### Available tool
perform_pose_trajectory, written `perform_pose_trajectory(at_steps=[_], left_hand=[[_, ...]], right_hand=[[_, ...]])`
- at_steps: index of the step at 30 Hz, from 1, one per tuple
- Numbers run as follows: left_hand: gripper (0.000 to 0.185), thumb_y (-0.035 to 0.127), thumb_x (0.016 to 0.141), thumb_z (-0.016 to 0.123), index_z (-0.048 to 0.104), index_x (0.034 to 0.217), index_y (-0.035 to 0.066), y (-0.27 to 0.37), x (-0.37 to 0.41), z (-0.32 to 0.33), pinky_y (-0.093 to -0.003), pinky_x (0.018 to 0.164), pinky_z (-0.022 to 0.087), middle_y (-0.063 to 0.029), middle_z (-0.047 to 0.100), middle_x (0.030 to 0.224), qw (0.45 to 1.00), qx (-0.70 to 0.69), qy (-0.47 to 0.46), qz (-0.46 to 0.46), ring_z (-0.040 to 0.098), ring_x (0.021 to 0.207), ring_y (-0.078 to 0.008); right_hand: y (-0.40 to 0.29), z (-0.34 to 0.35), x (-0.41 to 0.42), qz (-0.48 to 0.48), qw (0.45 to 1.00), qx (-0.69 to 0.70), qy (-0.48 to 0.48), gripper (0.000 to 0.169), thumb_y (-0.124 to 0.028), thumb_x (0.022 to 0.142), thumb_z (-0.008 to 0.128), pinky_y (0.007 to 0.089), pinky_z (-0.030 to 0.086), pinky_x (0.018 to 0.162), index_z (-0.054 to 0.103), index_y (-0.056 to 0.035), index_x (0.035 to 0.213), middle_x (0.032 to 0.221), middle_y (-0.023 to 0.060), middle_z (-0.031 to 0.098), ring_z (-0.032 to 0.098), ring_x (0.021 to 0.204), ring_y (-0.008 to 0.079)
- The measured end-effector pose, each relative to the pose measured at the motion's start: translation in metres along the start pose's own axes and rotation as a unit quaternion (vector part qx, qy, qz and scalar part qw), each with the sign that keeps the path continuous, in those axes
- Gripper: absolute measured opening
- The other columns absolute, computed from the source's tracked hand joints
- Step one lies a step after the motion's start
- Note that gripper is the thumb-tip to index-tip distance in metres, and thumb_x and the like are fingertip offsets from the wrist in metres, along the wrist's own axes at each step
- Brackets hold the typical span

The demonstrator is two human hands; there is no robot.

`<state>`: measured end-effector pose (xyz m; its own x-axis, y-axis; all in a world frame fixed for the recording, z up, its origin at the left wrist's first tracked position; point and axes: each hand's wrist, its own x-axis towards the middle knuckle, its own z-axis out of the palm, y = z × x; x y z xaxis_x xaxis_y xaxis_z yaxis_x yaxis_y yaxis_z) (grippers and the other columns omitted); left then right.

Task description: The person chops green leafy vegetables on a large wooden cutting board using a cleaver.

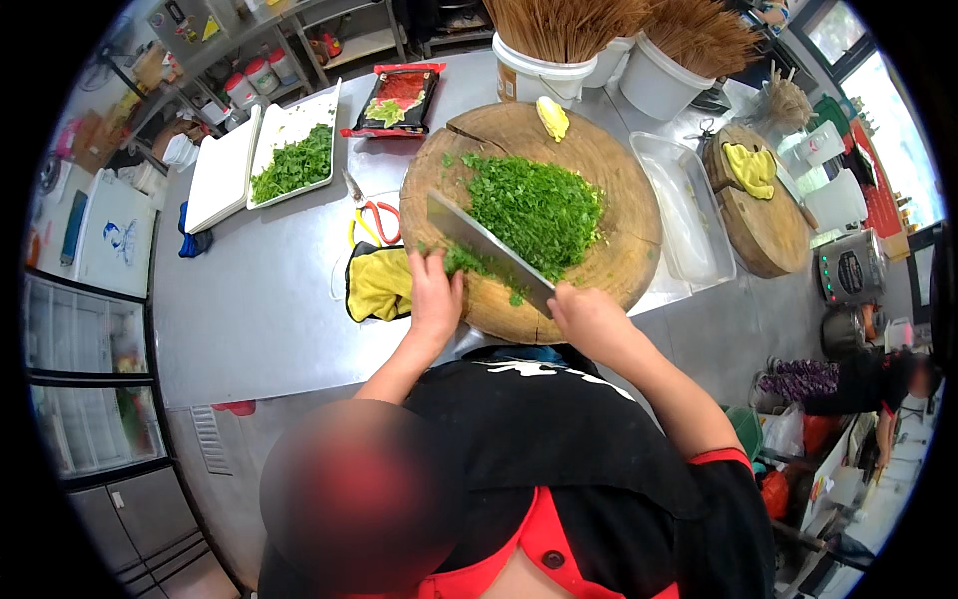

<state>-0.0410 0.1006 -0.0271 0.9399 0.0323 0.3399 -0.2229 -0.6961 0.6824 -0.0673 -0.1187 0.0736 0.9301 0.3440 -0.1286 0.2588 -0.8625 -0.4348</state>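
A round wooden chopping block [629, 224] bears a heap of chopped green herbs [524, 210]. My right hand [587, 314] is closed on the handle end of a cleaver [486, 247], whose wide blade slants to the upper left across the block, between the heap and a small bunch of leaves [462, 259]. My left hand [436, 296] rests at the block's lower left edge, its fingertips on or beside those leaves; its grip on them is partly hidden. A yellow cloth [378, 281] lies next to it. At the block's far edge sits a pale yellow piece [552, 118].
Scissors [374, 217], a white tray of herbs [296, 161] and a red-black packet [397, 101] lie left of the block. White buckets of thin sticks [539, 71] stand behind. A clear plastic tub [681, 210] and a second block [771, 232] are right. Another person [853, 385] is far right.
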Motion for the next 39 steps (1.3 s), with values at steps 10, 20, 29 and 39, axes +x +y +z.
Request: perform_pose_trajectory(at_steps=[10,20,29,39], left_hand=[[0.04,0.002,0.07,0.064,0.05,0.107,-0.003,-0.002,0.008,0.024,-0.0413,0.083,0.042,-0.0209,0.048,0.101,0.993,0.004,-0.049,0.105,0.048,0.095,-0.0376],[0.026,0.006,0.072,0.065,0.056,0.097,0.003,0.003,-0.001,-0.003,-0.0417,0.076,0.044,-0.016,0.054,0.087,0.992,0.097,-0.053,0.055,0.052,0.087,-0.035],[0.02,0.007,0.076,0.063,0.054,0.093,0.001,0.003,0.022,0.012,-0.0418,0.071,0.047,-0.0173,0.054,0.085,0.999,0.008,-0.033,0.021,0.057,0.081,-0.0366],[0.018,0.017,0.084,0.057,0.055,0.082,-0.001,-0.015,0.022,-0.003,-0.0449,0.067,0.045,-0.0196,0.055,0.08,0.994,0.099,-0.011,0.048,0.055,0.078,-0.0393]], right_hand=[[0.023,0.008,0.009,0.007,1.0,-0.022,0.002,0.023,-0.018,0.088,0.047,0.0507,0.046,0.059,0.05,0.0023,0.078,0.062,0.0245,0.057,0.057,0.063,0.0431],[0.014,-0.003,0.009,0.016,1.0,-0.011,0.012,0.022,-0.018,0.087,0.048,0.0503,0.046,0.06,0.052,0.0016,0.078,0.064,0.0237,0.058,0.058,0.064,0.042],[0.007,-0.013,0.014,0.035,0.999,-0.001,0.015,0.023,-0.018,0.088,0.047,0.0503,0.046,0.062,0.052,0.0021,0.079,0.064,0.0241,0.058,0.058,0.065,0.0422],[0.004,-0.007,0.013,0.026,1.0,-0.002,0.0,0.022,-0.018,0.087,0.047,0.0505,0.046,0.062,0.052,0.0024,0.079,0.065,0.0244,0.058,0.059,0.065,0.0419]])
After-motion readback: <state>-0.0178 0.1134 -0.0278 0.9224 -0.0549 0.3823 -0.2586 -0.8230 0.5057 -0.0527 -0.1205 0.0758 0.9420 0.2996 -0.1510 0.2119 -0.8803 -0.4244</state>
